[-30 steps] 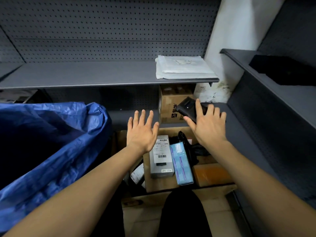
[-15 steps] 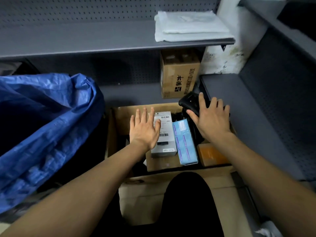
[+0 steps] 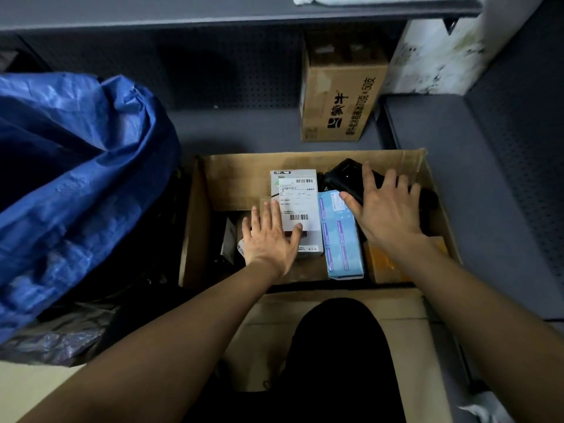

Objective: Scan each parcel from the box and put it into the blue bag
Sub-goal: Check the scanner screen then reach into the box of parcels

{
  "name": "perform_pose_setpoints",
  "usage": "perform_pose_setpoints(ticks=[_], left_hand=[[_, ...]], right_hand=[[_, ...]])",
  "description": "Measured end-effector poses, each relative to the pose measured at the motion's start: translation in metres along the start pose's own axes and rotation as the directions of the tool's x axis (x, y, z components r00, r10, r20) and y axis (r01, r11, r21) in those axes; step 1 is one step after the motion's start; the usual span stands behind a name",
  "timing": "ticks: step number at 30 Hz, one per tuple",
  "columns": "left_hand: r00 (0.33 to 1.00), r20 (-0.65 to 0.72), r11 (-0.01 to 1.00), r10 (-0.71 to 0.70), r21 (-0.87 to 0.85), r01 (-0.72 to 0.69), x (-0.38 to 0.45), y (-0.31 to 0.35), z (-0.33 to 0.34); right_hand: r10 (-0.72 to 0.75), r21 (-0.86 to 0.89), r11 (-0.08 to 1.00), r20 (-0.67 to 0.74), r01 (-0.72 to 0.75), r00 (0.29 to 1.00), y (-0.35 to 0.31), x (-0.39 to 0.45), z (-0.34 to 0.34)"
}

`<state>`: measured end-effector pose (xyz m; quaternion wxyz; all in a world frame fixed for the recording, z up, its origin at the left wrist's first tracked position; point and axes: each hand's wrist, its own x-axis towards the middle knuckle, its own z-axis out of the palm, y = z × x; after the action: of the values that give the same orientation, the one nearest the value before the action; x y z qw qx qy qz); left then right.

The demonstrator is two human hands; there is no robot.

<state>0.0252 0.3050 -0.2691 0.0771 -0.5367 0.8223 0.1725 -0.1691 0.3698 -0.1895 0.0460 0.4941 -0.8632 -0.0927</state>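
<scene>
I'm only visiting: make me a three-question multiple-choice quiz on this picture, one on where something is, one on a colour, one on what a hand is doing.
1. Where is the blue bag relative to the open cardboard box?
A. to its left
B. to its right
C. inside it

2. What colour is the narrow parcel beside the white-labelled parcel?
A. red
B. light blue
C. green

3. What is the right hand doing?
A. hanging idle
B. holding a black scanner
C. gripping the bag

Answers:
1 A, the bag bulges at the box's left side.
2 B, its wrapper is pale blue.
3 B, the fingers and thumb wrap the black scanner, while the left hand lies flat with fingers spread on the labelled parcel.
</scene>
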Motion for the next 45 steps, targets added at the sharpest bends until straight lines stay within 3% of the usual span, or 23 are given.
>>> perform_pose_setpoints(ticks=[6, 12, 17, 28, 33, 41, 45], left_hand=[[0.993, 0.033, 0.993, -0.109, -0.034, 0.110, 0.005, 0.019, 0.033], [0.991, 0.065, 0.993, -0.120, 0.020, 0.119, 0.004, 0.043, 0.066], [0.988, 0.011, 0.988, -0.154, 0.004, 0.154, 0.008, 0.042, 0.081], [0.987, -0.052, 0.989, -0.150, 0.004, 0.150, 0.008, 0.007, 0.078], [0.983, -0.111, 0.987, -0.149, -0.077, 0.141, 0.006, -0.005, 0.072], [0.956, -0.102, 0.957, -0.275, -0.130, 0.261, 0.015, -0.006, 0.080], [0.949, -0.107, 0.952, -0.297, -0.112, 0.286, 0.021, -0.002, 0.076]], right_hand=[[-0.008, 0.014, 1.000, 0.017, 0.008, 1.000, 0.002, 0.001, 0.007], [0.006, 0.019, 1.000, 0.038, -0.006, 0.999, 0.008, 0.002, 0.013], [0.016, 0.027, 0.999, 0.070, -0.018, 0.997, 0.013, 0.001, 0.021], [0.006, 0.075, 0.997, 0.115, -0.015, 0.993, -0.001, 0.006, 0.025], [-0.020, 0.075, 0.997, 0.112, 0.012, 0.993, -0.012, 0.008, 0.024], [-0.060, 0.043, 0.998, 0.116, 0.055, 0.991, -0.015, 0.008, 0.020], [-0.109, -0.016, 0.993, 0.184, 0.114, 0.977, -0.013, 0.006, 0.017]])
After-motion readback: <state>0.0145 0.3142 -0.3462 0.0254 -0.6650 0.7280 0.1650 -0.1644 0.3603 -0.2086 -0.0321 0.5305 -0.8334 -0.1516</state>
